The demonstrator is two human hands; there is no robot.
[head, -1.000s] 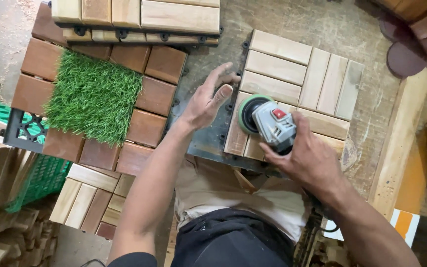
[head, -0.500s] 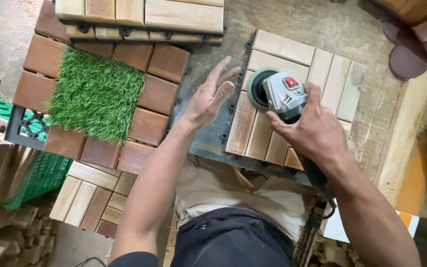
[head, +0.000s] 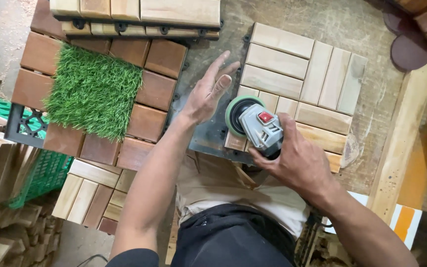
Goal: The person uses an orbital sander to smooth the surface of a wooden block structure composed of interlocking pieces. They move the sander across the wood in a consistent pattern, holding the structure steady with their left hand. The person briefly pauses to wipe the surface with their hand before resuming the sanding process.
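My right hand [head: 297, 160] grips a grey orbital sander [head: 258, 126] with a red switch and a green-rimmed pad. The pad presses on the near left part of a pale wooden slat tile [head: 297, 74] lying on the workbench. My left hand [head: 208, 91] is flat with fingers together, its fingertips against the tile's left edge, palm over the dark metal plate [head: 208, 138] under the tile.
A patch of artificial grass [head: 92, 91] lies on a reddish-brown wooden tile [head: 154, 89] at left. More pale tiles [head: 134, 12] are stacked at the top, others [head: 92, 195] lower left. Green plastic grids [head: 38, 180] sit far left. A wooden beam [head: 404, 133] runs along the right.
The sander moved up the tile toward the far side, then back toward me and left to the tile's near left corner. My left hand stayed at the tile's left edge.
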